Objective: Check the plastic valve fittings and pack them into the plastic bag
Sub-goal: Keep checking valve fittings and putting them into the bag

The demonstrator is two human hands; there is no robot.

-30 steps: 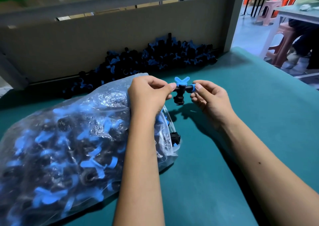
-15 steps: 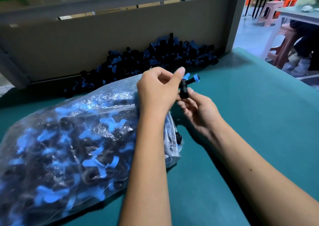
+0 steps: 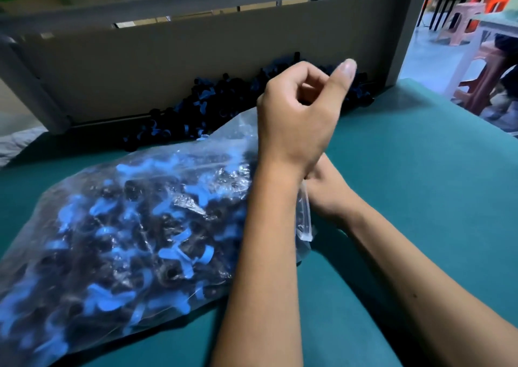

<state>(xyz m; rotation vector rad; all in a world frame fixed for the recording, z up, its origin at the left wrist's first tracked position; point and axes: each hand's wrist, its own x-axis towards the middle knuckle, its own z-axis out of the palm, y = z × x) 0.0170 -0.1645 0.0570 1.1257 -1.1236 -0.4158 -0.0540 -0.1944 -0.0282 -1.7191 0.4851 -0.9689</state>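
Your left hand point(image 3: 300, 114) is curling up above the open end of the plastic bag point(image 3: 134, 234), and what it is pinching is not clear. It is blocking your right hand point(image 3: 328, 192), so I cannot tell that grip. The bag of valve fittings is lying along the table's point(image 3: 420, 176) left side. Loose fittings point(image 3: 201, 108) are piling at the back edge against the grey board point(image 3: 168, 69).

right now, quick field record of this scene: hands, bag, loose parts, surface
left hand: raised over the bag's open end, fingers curled; whether they pinch the film cannot be told
right hand: low at the bag's mouth, mostly hidden behind the left wrist
plastic bag: clear, lying on its side, full of black and blue valve fittings
loose fittings pile: against the back board
table: green surface
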